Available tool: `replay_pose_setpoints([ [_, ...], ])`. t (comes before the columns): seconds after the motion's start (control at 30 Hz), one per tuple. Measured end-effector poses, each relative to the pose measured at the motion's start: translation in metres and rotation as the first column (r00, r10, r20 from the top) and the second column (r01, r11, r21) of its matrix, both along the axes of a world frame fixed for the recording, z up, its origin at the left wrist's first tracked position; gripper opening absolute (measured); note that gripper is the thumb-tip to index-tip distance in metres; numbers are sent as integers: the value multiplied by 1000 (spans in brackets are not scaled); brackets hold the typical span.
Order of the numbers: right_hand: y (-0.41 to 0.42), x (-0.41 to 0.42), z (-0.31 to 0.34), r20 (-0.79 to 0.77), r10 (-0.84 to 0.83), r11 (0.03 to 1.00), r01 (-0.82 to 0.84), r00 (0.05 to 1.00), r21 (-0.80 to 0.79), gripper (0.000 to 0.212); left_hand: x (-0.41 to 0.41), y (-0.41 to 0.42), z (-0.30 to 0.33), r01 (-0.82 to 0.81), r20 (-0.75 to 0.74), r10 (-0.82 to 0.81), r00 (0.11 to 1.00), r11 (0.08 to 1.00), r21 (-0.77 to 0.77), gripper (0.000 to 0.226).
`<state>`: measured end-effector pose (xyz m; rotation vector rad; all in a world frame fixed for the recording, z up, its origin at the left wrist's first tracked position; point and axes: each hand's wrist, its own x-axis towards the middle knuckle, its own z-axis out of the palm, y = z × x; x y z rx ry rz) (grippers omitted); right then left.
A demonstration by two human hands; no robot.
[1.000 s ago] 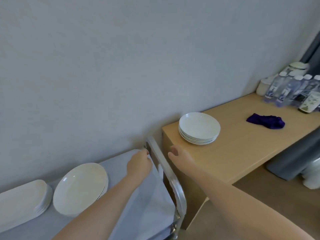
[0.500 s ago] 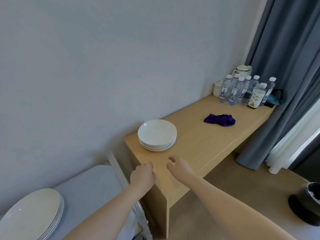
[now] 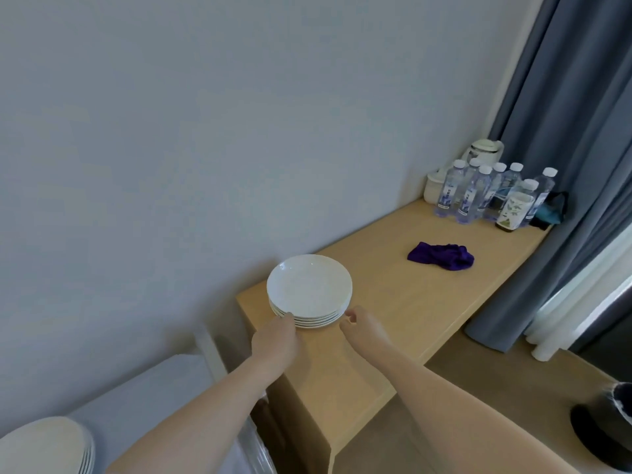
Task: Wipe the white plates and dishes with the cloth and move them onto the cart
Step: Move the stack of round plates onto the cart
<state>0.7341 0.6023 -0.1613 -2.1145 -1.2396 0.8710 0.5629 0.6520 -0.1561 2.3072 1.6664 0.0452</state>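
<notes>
Stack of white dishes (image 3: 309,290) at centre frame, near end of wooden table (image 3: 393,302). Left hand (image 3: 275,340) touching stack's near rim; grip not discernible. Right hand (image 3: 364,326) just beside stack, fingers loosely curled, holding nothing. Purple cloth (image 3: 441,256) lying unused, right of centre. Other plates (image 3: 48,446) already on cart (image 3: 154,381), lower left. Judged part done; this stack outstanding.

Lighting: soft, even daylight from the window (image 3: 612,292) at right, weak shadows, no glare; picture slightly soft throughout, wide-angle bending at edges, curtain (image 3: 561,131) lines bowed.
</notes>
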Motion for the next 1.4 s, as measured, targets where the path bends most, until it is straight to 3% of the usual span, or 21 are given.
replay_pose_setpoints([
  [0.2, 45, 0, 1, -56, -11, 996, 15, 998, 85, 40, 1, 34, -3, -127, 37, 127, 991, 992, -12, 19],
  [0.4, 82, 16, 0, 10, -19, 994, 18, 1000, 109, 38, 6, 62, -13, -205, 20, 204, 979, 977, 60, 31],
  [0.67, 130, 51, -15, 82, 44, 997, -50, 996, 63, 37, 32, 82, -29, -390, 62, 392, 918, 920, -45, 38],
  [0.93, 165, 87, -36, 58, 144, 989, -146, 988, 25, 39, 56, 84, -44, -618, 196, 640, 743, 768, -165, 48],
  [1.27, 191, 87, -67, -107, 240, 960, -253, 965, -124, 51, 58, 85, -56, -633, 459, 693, 556, 711, -306, 57],
  [1.4, 197, 93, -75, -192, 230, 962, -252, 954, -103, 46, 62, 90, -63, -681, 465, 780, 418, 608, -408, 51],
])
